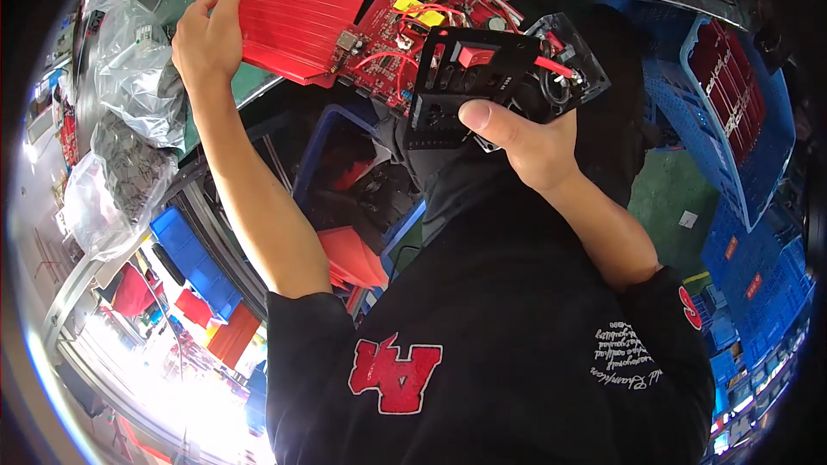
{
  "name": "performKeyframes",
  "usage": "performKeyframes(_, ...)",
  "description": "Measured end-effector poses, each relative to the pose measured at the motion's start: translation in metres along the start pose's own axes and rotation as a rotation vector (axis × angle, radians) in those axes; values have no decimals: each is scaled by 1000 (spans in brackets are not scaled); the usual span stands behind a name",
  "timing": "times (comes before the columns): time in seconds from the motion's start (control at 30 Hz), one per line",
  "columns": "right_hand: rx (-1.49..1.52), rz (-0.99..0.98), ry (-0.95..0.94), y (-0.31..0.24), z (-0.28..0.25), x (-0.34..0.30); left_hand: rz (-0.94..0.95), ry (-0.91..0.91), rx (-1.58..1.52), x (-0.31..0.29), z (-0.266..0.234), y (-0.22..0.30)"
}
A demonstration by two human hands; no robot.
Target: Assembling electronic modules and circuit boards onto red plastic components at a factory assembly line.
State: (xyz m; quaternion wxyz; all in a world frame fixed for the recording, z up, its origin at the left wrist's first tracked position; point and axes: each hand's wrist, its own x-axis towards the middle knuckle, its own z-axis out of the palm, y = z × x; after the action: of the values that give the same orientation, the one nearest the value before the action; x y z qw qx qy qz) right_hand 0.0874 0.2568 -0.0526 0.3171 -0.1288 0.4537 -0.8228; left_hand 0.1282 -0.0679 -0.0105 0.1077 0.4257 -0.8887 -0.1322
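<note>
Beyond the wearer's torso, a red circuit board (379,58) is lying slanted, and a red ribbed piece (306,13) is adjoining its left side, ribs running crosswise. A black panel (471,86) is overlapping the board's right side, its slotted face turning upward and its long axis leaning rightward at the far end. The right hand (536,145), right of the board, is pinching the panel's near end, thumb on top. Left of the board, the left hand (209,39) is bending its fingers against the ribbed piece's edge; whether it is clamping, I cannot tell.
</note>
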Motion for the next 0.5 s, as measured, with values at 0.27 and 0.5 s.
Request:
performKeyframes(0.27,-81,-101,-46,3,-9,3,-9,12,8,1,0,1)
performKeyframes(0.5,25,46,-46,-4,-8,13,-39,20,0,-5,-4,7)
